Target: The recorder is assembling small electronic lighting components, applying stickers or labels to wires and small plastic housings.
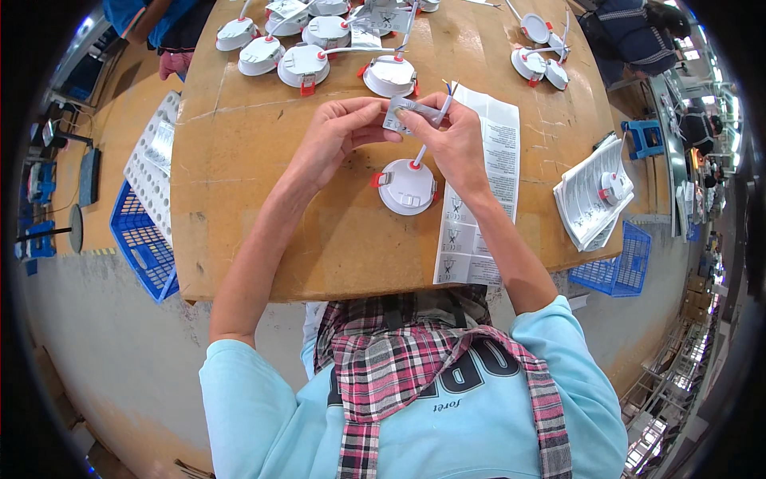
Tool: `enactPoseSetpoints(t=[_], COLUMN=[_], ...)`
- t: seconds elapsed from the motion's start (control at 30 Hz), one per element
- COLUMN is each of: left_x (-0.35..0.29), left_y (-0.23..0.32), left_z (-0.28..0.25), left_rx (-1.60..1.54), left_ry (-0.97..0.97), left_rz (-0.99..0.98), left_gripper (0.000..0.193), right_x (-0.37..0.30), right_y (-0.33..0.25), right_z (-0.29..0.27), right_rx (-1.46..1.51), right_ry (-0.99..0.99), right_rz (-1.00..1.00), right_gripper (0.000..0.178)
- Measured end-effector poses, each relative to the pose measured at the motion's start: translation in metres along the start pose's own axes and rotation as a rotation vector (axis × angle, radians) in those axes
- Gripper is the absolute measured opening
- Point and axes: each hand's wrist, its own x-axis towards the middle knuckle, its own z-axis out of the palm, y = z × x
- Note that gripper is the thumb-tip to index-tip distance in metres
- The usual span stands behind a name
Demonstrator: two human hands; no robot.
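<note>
A round white downlight (407, 188) with red-tipped spring clips lies on the table in front of me. Its white cable (420, 152) rises from a red grommet to bare coloured wire ends. My right hand (460, 148) grips the cable, its thumb pressing on a small silver-grey printed label (396, 116). Closed at the label's left edge, my left hand (341, 132) pinches it between thumb and fingers. Whether the label sticks to the cable is hidden by my right fingers. Under my right wrist lies a long printed label sheet (492, 152).
Several more downlights (304, 67) stand at the far left of the wooden table (239, 184), with others (530, 65) far right. A stack of printed sheets (586, 199) bears one downlight (613, 188). Blue baskets (144, 243) flank the table; other people stand beyond it.
</note>
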Motion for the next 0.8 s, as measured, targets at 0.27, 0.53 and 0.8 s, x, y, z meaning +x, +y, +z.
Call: enactPoseSetpoints(t=[0.27, 0.53, 0.8], left_x=[-0.001, -0.002, 0.01], left_y=[0.001, 0.004, 0.001], left_z=[0.008, 0.009, 0.014], left_rx=[0.219, 0.415, 0.344], left_ry=[-0.019, 0.101, 0.117], left_rz=[0.138, 0.164, 0.204], left_gripper=[0.031, 0.03, 0.021], right_x=[-0.001, 0.005, 0.007], right_y=[0.001, 0.006, -0.008], right_z=[-0.003, -0.014, -0.018], right_rx=[-0.011, 0.156, 0.002], right_ry=[-0.004, 0.012, -0.039], right_rz=[0.021, 0.013, 0.047], right_gripper=[0.022, 0.022, 0.025])
